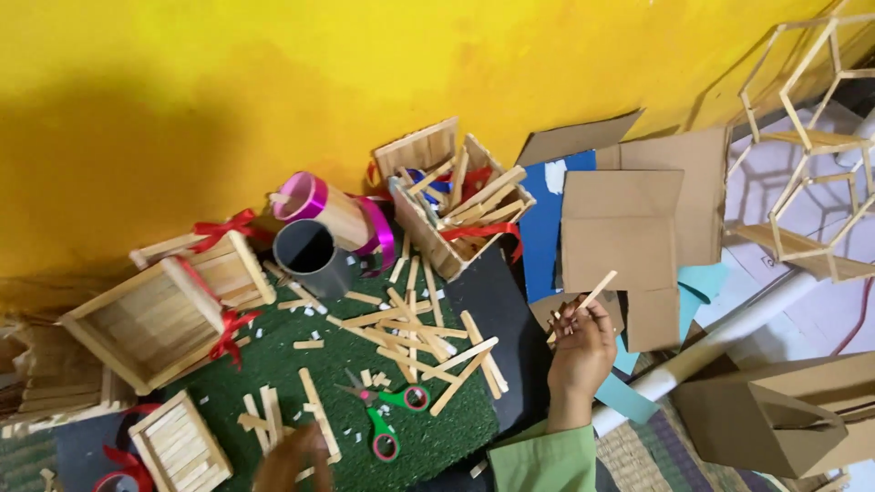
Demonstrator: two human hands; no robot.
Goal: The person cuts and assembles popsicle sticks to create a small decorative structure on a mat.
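Note:
My right hand is raised above the dark mat edge, fingers closed on a thin wooden craft stick that points up and to the right. Only the blurred fingertips of my left hand show at the bottom edge, over the green mat near short stick pieces; whether they hold anything cannot be told. Green-handled scissors lie open on the mat between the two hands. A loose heap of craft sticks lies just left of my right hand.
Stick-built boxes with red ribbon sit at left, an open stick box full of sticks at the back. A grey cup, pink-rimmed tube, cardboard sheets, a white tube and a hexagon stick frame lie around.

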